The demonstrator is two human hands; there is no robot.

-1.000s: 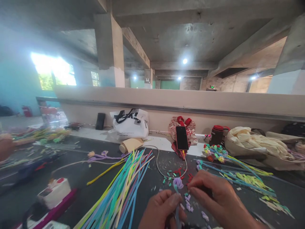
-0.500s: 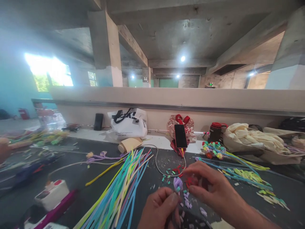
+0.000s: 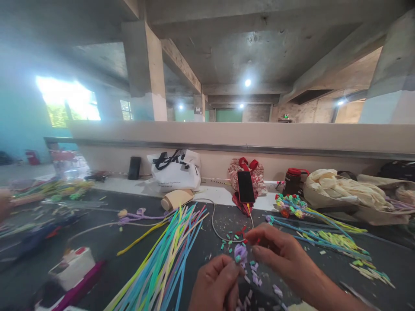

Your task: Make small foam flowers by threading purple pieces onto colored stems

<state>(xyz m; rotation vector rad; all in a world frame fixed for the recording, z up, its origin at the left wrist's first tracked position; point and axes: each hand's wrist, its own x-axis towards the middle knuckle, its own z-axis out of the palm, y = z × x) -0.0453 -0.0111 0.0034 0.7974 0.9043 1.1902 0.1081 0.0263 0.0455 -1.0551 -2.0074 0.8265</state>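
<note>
Fingers (image 3: 227, 270) of my left hand (image 3: 215, 283) were pinched shut on the stem of a lilac pipe-cleaner flower (image 3: 240, 252), low at the frame's bottom edge. Right hand (image 3: 282, 259) sat just beside it, thumb and forefinger curled in toward the bloom; couldn't tell if they actually gripped it. Flower was held just above the dark tabletop (image 3: 106, 242), between both hands. Bloom looked small, fuzzy, coiled, pale purple with a speck of teal at the base; stem hidden under my left fingers.

Room: tight around the hands. Cut bits (image 3: 256, 278) in lilac, teal and red littered the surface under and just beyond them. Left of my left hand, a fan of loose coloured pipe cleaners (image 3: 168, 250) ran up and away. Right side, finished stems (image 3: 324, 237) lay across the table toward the edge. Open dark surface showed mainly at centre-left.

Farther out: a white cable (image 3: 215, 226) looped to a phone (image 3: 245, 186) propped against a red bag (image 3: 256, 172). White tote (image 3: 177, 172) and dark flask (image 3: 293, 181) stood along the back ledge under the wall.
</note>
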